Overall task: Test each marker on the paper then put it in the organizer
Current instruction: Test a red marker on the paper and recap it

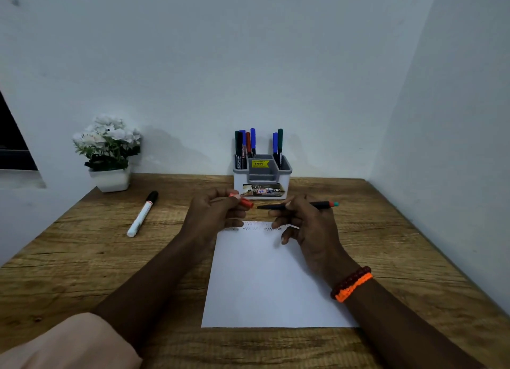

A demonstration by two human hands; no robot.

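Here the left hand [214, 211] pinches a red cap [242, 201] and the right hand [306, 225] grips the uncapped marker [298, 205], above the paper's [270, 280] far edge. Just beyond stands the organizer [262, 179]; a white marker [142, 214] and flowerpot [110, 179] lie far left.

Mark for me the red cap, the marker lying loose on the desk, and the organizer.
red cap [244, 202], head view, on its barrel, past the left hand's fingers.
loose marker [142, 214], head view, on its white body, mid-length.
organizer [239, 181], head view, on its white front wall.
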